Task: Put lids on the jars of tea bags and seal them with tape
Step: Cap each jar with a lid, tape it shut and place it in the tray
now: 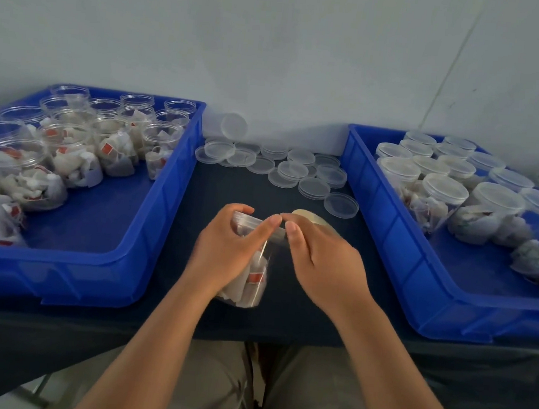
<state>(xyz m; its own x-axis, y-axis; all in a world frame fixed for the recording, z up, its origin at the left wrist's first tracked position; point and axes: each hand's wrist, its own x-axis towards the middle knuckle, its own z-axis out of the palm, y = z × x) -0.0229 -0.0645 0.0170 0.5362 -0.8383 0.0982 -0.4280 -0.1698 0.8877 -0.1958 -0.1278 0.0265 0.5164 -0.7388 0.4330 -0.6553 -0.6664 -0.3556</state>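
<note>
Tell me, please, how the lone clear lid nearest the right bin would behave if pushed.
The lid looks thin and shallow, so probably very light. It lies flat on the dark cloth, so it should slide rather than roll or tip.

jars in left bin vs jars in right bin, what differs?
Left-bin jars are open-topped, no lids; right-bin jars each carry a clear lid. Red tea-bag tags show plainly in left-bin jars; little red shows in right-bin jars. Both: clear plastic jars of tea bags, bunched in blue bins.

Two blue bins (164,201) (385,224), two hands (225,246) (325,264).
</note>
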